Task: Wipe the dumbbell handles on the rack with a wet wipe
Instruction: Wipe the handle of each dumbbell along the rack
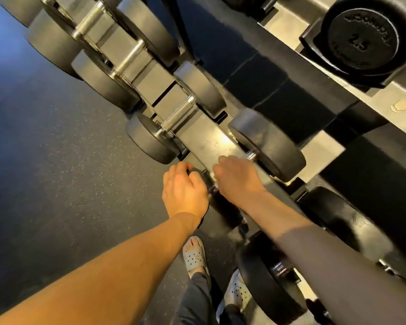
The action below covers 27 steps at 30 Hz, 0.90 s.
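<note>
While a person leans over a grey metal rack (206, 139) that runs diagonally from the upper left to the lower right, both bare forearms reach down to one black round-headed dumbbell (267, 144) resting at the rack's near edge.

The right hand (238, 177) lies palm-down across this dumbbell's chrome handle (250, 156). Its fingers are curled over the bar, hiding nearly all of it; only bright metal ends show on either side of the hand. Whether a wipe sits under the palm cannot be told.

The left hand (185, 188) is just beside the right hand, at the front edge of the rack. Its fingers and thumb are curled around the dark near end of the same dumbbell.

Further along the rack to the upper left, a second black dumbbell with a knurled chrome handle (176, 114) rests untouched, with more behind it. On an upper grey shelf at the top right sits a black dumbbell head marked 2.5 (361, 41).

Below the rack lies dark speckled rubber floor (56, 160), where the person's feet stand in grey perforated clogs (193, 256).
</note>
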Tool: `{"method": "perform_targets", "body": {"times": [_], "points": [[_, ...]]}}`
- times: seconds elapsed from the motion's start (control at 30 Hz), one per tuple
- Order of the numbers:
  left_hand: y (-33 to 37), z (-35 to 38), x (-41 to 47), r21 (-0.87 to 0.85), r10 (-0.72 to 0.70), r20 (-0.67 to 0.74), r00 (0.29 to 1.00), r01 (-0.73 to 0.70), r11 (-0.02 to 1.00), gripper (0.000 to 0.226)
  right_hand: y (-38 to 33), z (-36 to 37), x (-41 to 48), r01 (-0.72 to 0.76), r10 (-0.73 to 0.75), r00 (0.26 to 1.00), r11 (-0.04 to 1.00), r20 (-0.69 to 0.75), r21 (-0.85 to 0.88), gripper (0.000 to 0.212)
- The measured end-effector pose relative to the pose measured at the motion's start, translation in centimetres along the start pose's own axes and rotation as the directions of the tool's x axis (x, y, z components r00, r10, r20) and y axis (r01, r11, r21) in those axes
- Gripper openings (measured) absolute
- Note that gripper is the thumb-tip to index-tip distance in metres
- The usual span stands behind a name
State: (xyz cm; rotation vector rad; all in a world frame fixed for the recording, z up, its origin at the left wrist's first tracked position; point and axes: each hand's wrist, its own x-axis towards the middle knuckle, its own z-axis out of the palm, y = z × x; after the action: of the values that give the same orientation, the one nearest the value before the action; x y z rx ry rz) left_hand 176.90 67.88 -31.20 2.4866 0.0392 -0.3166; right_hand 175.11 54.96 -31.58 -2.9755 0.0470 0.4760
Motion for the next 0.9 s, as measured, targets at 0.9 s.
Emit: {"method": "perform_targets", "body": {"times": [0.9], "points": [[-0.4,0.4,0.1,0.005,0.047,-0.029,0.998,-0.047,0.999,0.036,-1.6,5.1,-3.0,-0.191,0.812,0.467,-0.296,0.352,0.936,0.023]]}}
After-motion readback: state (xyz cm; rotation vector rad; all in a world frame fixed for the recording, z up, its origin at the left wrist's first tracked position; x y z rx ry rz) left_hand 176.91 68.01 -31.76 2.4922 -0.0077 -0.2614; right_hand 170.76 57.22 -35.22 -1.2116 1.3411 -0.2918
